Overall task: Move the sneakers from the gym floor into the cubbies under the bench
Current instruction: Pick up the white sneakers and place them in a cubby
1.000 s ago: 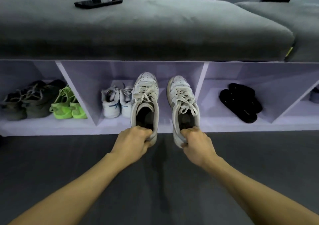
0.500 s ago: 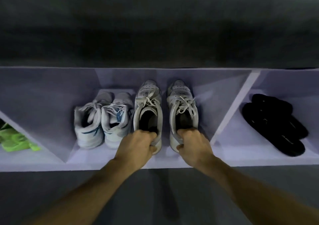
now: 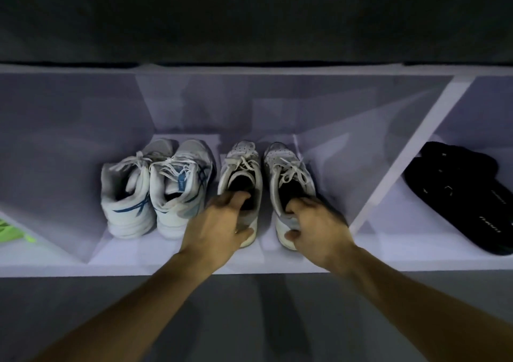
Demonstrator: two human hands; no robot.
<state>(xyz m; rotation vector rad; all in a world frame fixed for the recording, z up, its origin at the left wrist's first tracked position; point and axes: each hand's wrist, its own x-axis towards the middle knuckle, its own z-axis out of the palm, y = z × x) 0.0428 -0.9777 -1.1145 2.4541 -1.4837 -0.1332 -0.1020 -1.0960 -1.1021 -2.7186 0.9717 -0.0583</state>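
Middle cubby (image 3: 277,106), pale lilac panels with a slanted divider on each side, holds two pairs: the white sneakers with blue stripes (image 3: 155,189) at its left, heels out, laces loose, and right beside them the pair of grey-white sneakers, toes pointing to the back wall. Left sneaker (image 3: 242,167) and right sneaker (image 3: 288,173) stand side by side on the cubby floor, perforated toe caps, flat laces, dark insides. The left hand (image 3: 219,228) grips the left sneaker's heel, fingers hooked into the opening, thumb under the heel. The right hand (image 3: 316,228) grips the right sneaker's heel the same way, fingers inside, thumb on the sole edge. Next cubby to the right: a pair of black slides (image 3: 460,195), flat and matte. Far left, a sliver of neon green shoe (image 3: 11,230). Dark padded bench top (image 3: 249,15) above, grey floor (image 3: 83,306) below
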